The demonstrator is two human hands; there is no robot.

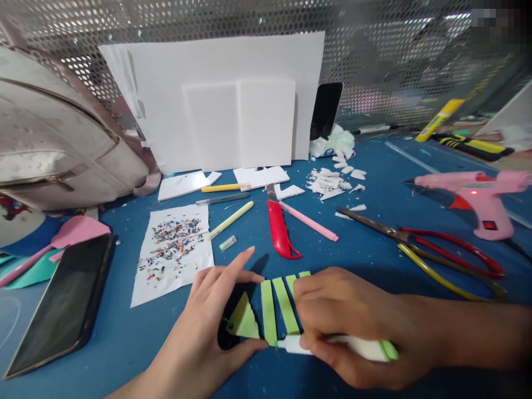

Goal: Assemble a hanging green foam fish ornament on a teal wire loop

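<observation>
In my right hand (344, 321) is a white marker (366, 349) with a green end, its fingers closed around the barrel. The marker's tip meets the lower end of a light green strip (269, 313). My left hand (216, 316) is spread around that strip, thumb at its lower end and a fingertip at its upper end. Under the arch of the left hand sits a green triangular piece (244, 318) with a ragged edge. To the right lie another green strip (286, 305) and more strips, partly hidden by my right hand.
A red-handled knife (279, 227), a pink pen (310, 221) and a yellow-green pen (230, 220) lie ahead. White paper (143, 277) with colourful bits is left, beside a phone (62, 305). Pliers (415, 244) and a pink glue gun (474, 194) are right. White boards (266, 122) stand behind.
</observation>
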